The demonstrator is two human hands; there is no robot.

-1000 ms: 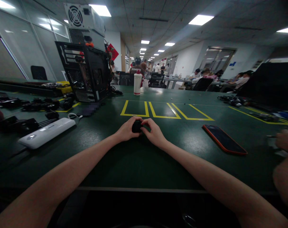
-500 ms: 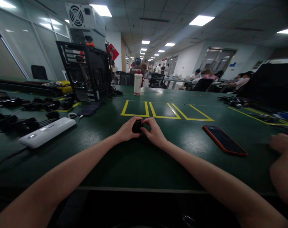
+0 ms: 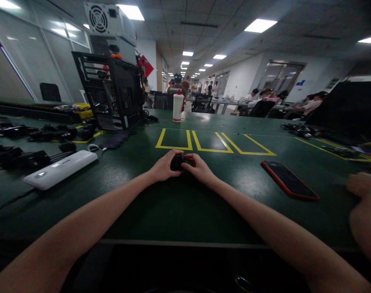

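A small black object [image 3: 176,162] is held just above the green table [image 3: 161,215], in front of the yellow tape outlines [image 3: 173,148]. My left hand [image 3: 165,166] wraps its thumb and fingers round the object from the left. From the right, my right hand [image 3: 198,167] has its thumb and fingertips closed at the object's right edge. What lies between those right fingertips is too small and dark to make out.
A white power strip [image 3: 61,169] and black parts lie left, near an open computer case [image 3: 121,93]. A white bottle [image 3: 178,106] stands behind. An orange-edged phone [image 3: 287,179] lies right, with another person's arm [image 3: 367,207] beyond it.
The fingers of my right hand have drawn closer together at the black object. My left hand keeps its hold. Another hand has come into view at the far right edge.
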